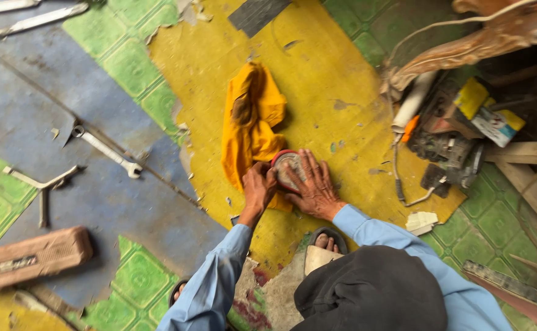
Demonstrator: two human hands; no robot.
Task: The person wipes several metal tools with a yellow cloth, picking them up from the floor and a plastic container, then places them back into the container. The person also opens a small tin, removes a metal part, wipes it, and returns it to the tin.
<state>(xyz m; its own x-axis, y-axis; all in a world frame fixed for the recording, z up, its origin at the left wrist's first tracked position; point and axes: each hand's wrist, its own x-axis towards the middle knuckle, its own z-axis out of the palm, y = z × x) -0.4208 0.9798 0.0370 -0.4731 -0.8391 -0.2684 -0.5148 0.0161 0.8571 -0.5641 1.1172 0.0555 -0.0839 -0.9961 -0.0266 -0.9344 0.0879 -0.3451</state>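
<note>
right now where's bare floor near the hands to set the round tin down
Bare yellow floor lies beyond the hands, between the yellow cloth and the tool clutter. Blue floor beyond the wrench is also free. It is crowded around the left hand, right hand and round tin.

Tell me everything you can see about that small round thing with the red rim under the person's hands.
The round thing is a small disc or tin with a red rim and a dull greyish face. It lies flat on the worn yellow floor covering, against the edge of a crumpled yellow cloth. The right hand lies over it with fingers spread, and the left hand grips its left edge. Most of it is hidden.
</note>
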